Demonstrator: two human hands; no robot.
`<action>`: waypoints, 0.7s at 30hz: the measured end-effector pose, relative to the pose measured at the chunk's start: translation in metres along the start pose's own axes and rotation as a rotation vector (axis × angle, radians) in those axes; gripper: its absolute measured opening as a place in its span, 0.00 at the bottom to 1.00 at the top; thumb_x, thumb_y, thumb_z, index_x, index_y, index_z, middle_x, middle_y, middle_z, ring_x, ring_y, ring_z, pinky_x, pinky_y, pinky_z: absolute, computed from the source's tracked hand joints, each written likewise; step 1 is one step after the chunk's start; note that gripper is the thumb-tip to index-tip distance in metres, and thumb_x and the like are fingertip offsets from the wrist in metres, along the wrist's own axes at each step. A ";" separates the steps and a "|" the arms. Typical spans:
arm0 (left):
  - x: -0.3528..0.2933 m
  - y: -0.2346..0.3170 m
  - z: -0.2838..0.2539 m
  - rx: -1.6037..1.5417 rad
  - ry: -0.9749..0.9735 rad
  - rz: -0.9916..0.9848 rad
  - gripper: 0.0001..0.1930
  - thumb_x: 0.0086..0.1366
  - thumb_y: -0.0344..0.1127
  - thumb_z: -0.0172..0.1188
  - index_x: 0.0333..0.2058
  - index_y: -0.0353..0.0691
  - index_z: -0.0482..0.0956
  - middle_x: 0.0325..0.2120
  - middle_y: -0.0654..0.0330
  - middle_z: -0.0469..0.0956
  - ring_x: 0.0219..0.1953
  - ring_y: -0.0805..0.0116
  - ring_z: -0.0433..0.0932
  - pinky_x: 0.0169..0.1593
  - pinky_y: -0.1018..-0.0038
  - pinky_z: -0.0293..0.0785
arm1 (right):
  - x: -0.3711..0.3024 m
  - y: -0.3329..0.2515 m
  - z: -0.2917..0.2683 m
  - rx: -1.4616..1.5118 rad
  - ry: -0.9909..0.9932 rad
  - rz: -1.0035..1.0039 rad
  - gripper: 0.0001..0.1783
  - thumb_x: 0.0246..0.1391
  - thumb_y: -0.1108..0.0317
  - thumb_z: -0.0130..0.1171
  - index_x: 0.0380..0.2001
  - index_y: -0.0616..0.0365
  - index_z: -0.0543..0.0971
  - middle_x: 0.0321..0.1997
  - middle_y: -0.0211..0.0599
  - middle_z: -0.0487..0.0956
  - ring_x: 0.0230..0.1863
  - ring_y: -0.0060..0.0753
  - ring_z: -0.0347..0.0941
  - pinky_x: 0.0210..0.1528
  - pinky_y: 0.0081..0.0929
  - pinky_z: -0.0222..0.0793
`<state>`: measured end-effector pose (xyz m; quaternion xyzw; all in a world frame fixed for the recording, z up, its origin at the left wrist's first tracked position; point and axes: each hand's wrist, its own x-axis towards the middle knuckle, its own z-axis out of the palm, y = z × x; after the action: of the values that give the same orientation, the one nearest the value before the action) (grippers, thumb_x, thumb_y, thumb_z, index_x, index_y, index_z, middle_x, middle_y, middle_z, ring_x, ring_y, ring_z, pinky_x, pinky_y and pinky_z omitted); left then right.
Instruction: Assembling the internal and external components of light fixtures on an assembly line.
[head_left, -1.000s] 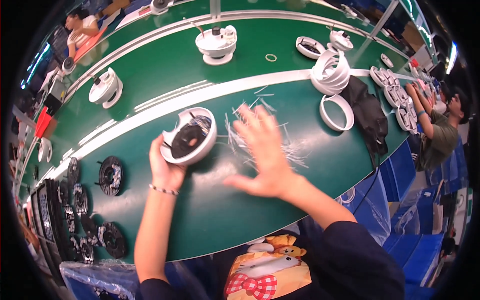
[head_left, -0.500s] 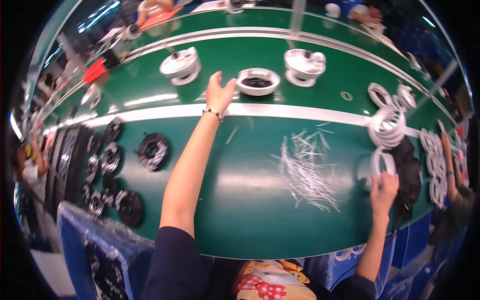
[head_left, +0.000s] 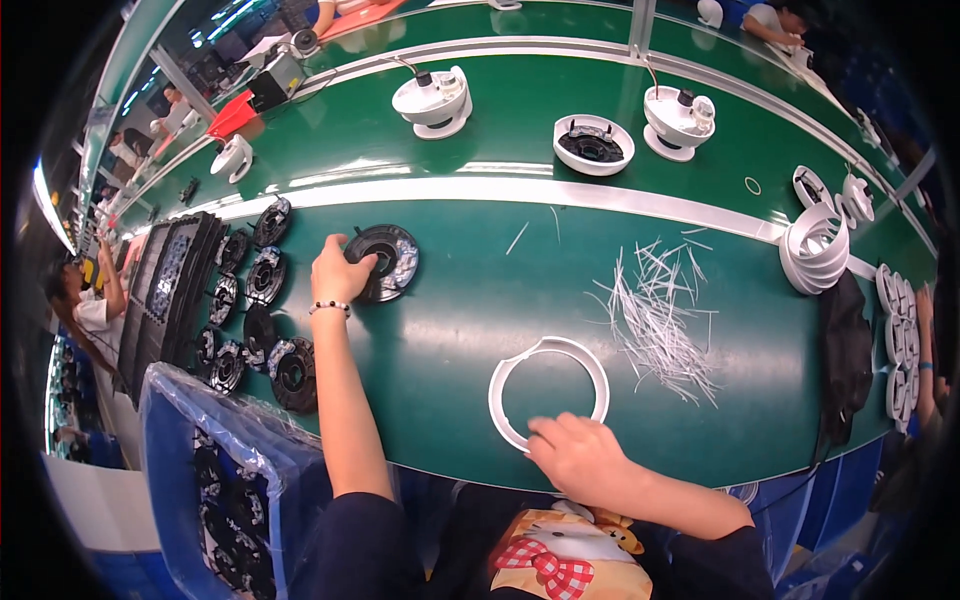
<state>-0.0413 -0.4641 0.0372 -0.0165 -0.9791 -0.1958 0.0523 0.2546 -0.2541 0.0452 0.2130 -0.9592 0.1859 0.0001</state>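
At the left middle of the green table, my left hand (head_left: 338, 274) is closed on the near-left edge of a black round plastic part (head_left: 397, 243), its thumb over the top. Part of its face is pale and shiny. In front of me, my right hand (head_left: 582, 456) pinches the near edge of a white plastic ring (head_left: 498, 392) at the table's front; the fingers hide that bit of the rim. More black round parts (head_left: 265, 275) lie left of my left hand. A loose heap of thin white strips (head_left: 660, 325) is right of the ring.
On the far green strip stand a white bowl (head_left: 592, 160) with a black part inside and two white housings (head_left: 433, 105) with wires. White rings (head_left: 815, 250) are stacked right, beside a black cloth (head_left: 846, 350). A lined blue bin (head_left: 160, 430) sits front left. People work around.
My left hand has drawn back from beside the white bowl and taken hold of a black round part. My right hand has carried a white ring from the right side to the front middle.
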 end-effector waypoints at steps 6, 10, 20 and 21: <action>0.001 0.002 0.017 -0.702 -0.271 -0.038 0.17 0.50 0.30 0.58 0.39 0.31 0.68 0.31 0.54 0.76 0.34 0.66 0.76 0.36 0.76 0.70 | 0.031 0.007 -0.034 -0.059 0.037 0.285 0.57 0.21 0.49 0.69 0.54 0.63 0.54 0.59 0.60 0.45 0.59 0.63 0.42 0.56 0.53 0.45; -0.024 0.029 0.019 -1.306 -0.438 -0.034 0.13 0.54 0.22 0.51 0.40 0.31 0.64 0.32 0.55 0.74 0.30 0.70 0.76 0.33 0.78 0.73 | 0.037 0.014 -0.029 0.045 0.017 0.406 0.59 0.20 0.50 0.70 0.54 0.68 0.51 0.58 0.61 0.48 0.58 0.60 0.46 0.56 0.49 0.46; -0.133 0.110 0.038 -1.702 -0.664 0.149 0.19 0.57 0.30 0.50 0.47 0.33 0.60 0.45 0.54 0.66 0.47 0.66 0.67 0.52 0.72 0.62 | 0.062 0.051 -0.024 0.575 0.751 0.457 0.65 0.21 0.58 0.73 0.57 0.68 0.41 0.58 0.54 0.50 0.60 0.43 0.49 0.60 0.33 0.47; -0.141 0.112 0.033 -1.764 -0.792 0.111 0.26 0.61 0.46 0.44 0.52 0.33 0.57 0.49 0.52 0.63 0.51 0.62 0.63 0.55 0.68 0.59 | 0.060 0.046 -0.027 0.445 0.708 0.501 0.65 0.20 0.57 0.73 0.57 0.69 0.41 0.57 0.55 0.51 0.60 0.45 0.49 0.60 0.33 0.47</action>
<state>0.1016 -0.3495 0.0346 -0.1609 -0.4247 -0.8376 -0.3035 0.1794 -0.2303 0.0588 -0.1061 -0.8591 0.4416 0.2359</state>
